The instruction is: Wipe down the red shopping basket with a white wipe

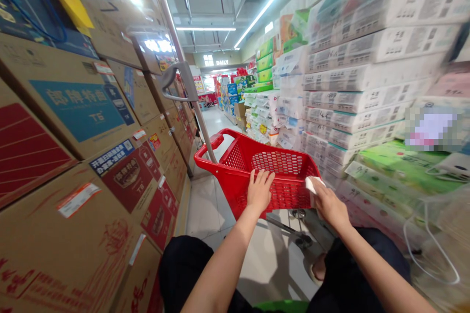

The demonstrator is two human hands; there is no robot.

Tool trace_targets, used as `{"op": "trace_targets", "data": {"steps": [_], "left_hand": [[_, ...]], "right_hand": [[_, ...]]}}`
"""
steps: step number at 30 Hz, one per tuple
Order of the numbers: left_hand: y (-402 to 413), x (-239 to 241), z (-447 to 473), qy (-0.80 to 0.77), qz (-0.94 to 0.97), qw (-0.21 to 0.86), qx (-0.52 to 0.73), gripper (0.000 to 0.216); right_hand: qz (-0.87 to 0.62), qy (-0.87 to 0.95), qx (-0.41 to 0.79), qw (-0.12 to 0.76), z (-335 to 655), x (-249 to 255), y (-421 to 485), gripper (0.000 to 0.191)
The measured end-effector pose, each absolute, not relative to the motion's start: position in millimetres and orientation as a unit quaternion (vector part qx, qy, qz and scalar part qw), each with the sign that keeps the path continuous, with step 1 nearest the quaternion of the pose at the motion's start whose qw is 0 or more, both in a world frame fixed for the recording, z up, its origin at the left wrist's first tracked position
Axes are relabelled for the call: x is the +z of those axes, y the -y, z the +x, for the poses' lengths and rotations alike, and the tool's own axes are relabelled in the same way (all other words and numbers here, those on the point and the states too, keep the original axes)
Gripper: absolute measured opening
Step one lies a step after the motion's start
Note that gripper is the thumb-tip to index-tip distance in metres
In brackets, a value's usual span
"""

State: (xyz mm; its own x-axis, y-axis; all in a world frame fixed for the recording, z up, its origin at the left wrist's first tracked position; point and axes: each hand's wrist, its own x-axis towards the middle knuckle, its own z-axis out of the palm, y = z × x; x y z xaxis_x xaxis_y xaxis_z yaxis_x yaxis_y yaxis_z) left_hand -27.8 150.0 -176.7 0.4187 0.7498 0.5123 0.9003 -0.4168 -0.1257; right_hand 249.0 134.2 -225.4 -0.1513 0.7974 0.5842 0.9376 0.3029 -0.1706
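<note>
A red plastic shopping basket (235, 176) with a honeycomb-holed wall sits on a wheeled metal cart frame (290, 232) in front of me. Spread over its near side, just under the rim, is my left hand (260, 190), open with the fingers stretched out against the plastic. My right hand (328, 205) is closed on a folded white cloth (315, 187) and presses it to the basket's right corner. Whether the white piece is fabric or paper I cannot tell. A grey metal pole (176, 34) with a grey handle (179, 82) rises from the basket's left end.
Stacked cardboard boxes (69, 225) line the left side. On the right stand tall piles of white wrapped packs (338, 93) and green packs (396, 161). A tiled aisle (215, 124) runs ahead between them. My knees are on both sides below the basket.
</note>
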Motion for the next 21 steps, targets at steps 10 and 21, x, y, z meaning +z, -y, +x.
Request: {"op": "trace_targets", "data": {"steps": [10, 21], "left_hand": [[-150.5, -177.3, -24.7, 0.492, -0.825, 0.190, -0.204, 0.069], [-149.3, -174.2, -36.1, 0.481, -0.831, 0.182, -0.211, 0.070]], "right_hand": [[-0.544, 0.763, -0.106, 0.331, 178.7, -216.6, -139.6, 0.072], [-0.536, 0.774, -0.098, 0.324, 212.7, -220.4, -136.8, 0.070]]}}
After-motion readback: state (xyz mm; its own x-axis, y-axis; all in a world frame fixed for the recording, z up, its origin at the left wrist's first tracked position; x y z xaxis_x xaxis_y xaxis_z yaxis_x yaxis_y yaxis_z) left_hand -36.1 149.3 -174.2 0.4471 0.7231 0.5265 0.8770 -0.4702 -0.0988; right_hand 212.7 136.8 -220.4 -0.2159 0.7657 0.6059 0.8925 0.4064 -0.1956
